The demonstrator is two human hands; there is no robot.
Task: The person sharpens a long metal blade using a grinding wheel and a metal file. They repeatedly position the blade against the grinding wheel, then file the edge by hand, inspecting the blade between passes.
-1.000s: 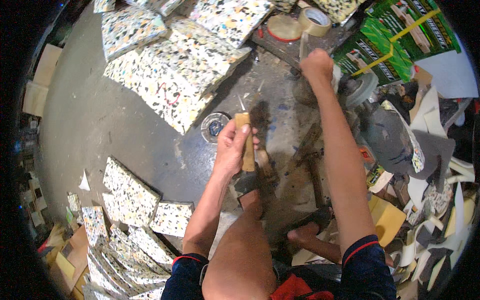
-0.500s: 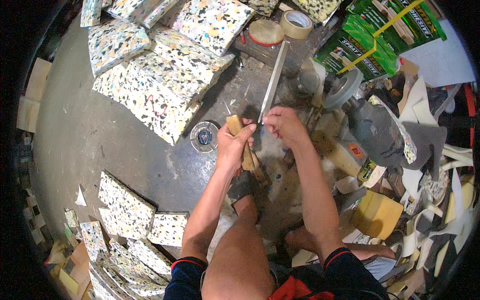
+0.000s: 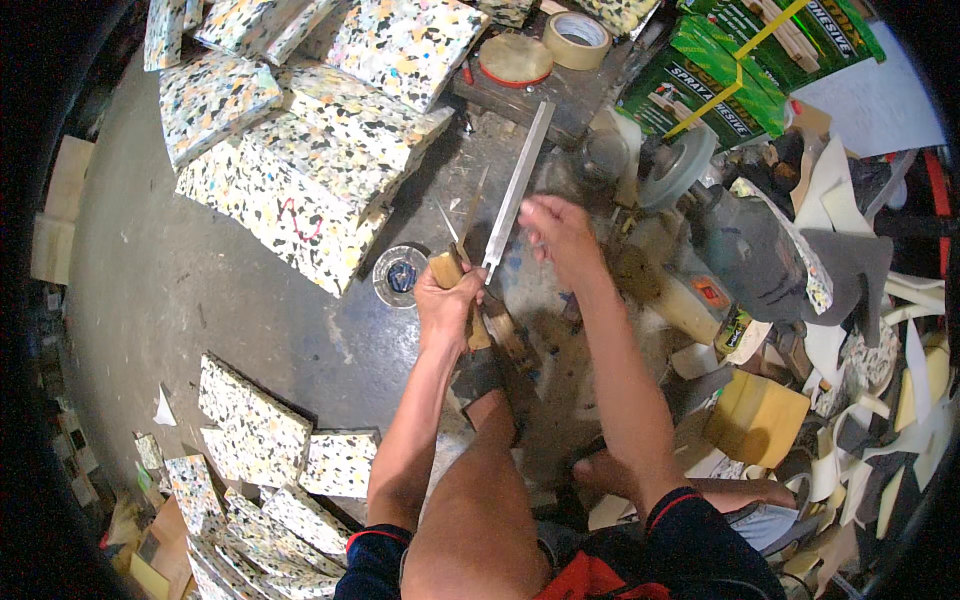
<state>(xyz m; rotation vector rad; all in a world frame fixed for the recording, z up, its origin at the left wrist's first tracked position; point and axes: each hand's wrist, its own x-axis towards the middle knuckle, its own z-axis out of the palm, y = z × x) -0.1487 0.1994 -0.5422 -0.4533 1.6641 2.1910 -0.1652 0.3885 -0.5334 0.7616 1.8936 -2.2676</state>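
Observation:
My left hand (image 3: 446, 308) is closed around a pale wooden handle (image 3: 447, 268). The narrow lower end of a long, flat, grey metal bar (image 3: 517, 185) meets its thumb and fingers. The bar slants up and away to the right. Thin pointed metal blades (image 3: 462, 215) show just past the handle; whether they join it I cannot tell. To the right of the bar, my right hand (image 3: 562, 238) is raised with loosely curled, partly spread fingers, slightly blurred, seemingly holding nothing. Just left of my left hand, a round glass ashtray (image 3: 383, 290) sits on the floor.
Speckled foam slabs (image 3: 300, 190) are piled at the far left, more foam pieces (image 3: 255, 415) at the near left. A low wooden board (image 3: 545, 105) bears a tape roll (image 3: 577, 40) and a round tin (image 3: 516, 60). Green boxes (image 3: 700, 85) and foam scraps (image 3: 830, 290) crowd the right.
The metal bar's lower end has come over to my left hand. My right hand, which was at that end, has moved off it and now stands beside the bar.

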